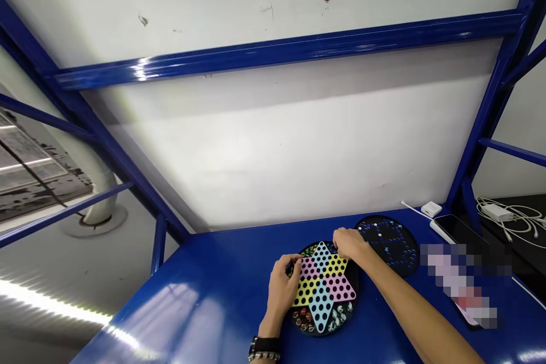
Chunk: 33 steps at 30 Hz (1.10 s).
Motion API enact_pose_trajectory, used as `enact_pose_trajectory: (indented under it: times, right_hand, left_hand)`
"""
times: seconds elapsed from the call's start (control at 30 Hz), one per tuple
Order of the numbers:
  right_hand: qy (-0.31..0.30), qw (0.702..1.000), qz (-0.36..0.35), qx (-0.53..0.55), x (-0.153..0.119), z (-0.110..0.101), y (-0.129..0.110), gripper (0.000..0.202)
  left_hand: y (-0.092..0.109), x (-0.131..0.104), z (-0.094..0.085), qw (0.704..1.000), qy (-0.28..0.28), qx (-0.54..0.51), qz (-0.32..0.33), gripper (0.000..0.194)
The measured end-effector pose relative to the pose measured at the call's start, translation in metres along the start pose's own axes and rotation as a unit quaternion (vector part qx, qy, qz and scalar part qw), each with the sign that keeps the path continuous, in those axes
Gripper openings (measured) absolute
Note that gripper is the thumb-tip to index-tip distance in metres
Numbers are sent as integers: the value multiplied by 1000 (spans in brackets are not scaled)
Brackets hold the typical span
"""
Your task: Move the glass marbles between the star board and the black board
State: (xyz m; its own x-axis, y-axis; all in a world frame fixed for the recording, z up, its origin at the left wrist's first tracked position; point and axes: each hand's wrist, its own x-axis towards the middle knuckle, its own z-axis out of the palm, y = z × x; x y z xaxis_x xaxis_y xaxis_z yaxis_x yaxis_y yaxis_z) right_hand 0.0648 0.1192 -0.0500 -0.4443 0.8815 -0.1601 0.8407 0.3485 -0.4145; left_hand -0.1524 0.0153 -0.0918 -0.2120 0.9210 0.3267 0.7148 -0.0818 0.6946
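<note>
A round black game board (321, 296) with a star of light blue, pink and yellow parts full of dark holes lies on the blue table. Marbles sit in its rim pockets: reddish ones (303, 318) at the lower left, clear ones (341, 314) at the lower right, green and blue ones at the top. At the board's left edge is my left hand (282, 284), fingers curled over the rim; what they hold, if anything, is hidden. My right hand (348, 243) has its fingers pressed together at the upper right pocket, their tips and any marble hidden.
Right of the board lies a round black tray (387, 245) with small marbles. Farther right on the blue table (205, 290) are a phone (458, 228), a white adapter (431, 209) and a blurred item. Blue metal frame bars (273, 56) stand before a white wall.
</note>
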Motion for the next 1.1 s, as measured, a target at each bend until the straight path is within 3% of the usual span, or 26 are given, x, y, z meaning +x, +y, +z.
enact_pose_trajectory:
  times: [0.2,0.4,0.97,1.1]
  right_hand:
    - [2,999,-34,40,-7,-3,16,20]
    - [54,993,-50,93,-22,11,31,24]
    - [113,982,-3,154,-28,26,16,18]
    - [91,985,-25,144,-30,24,21,15]
  left_hand:
    - [0,0,0,1000,-10,1,-2,35]
    - [0,1,1,1000,-9,9,4,31]
    - [0,0,0,1000,-11,7,-7,31]
    - [1,-1,0,1000,-9,4,-4,31]
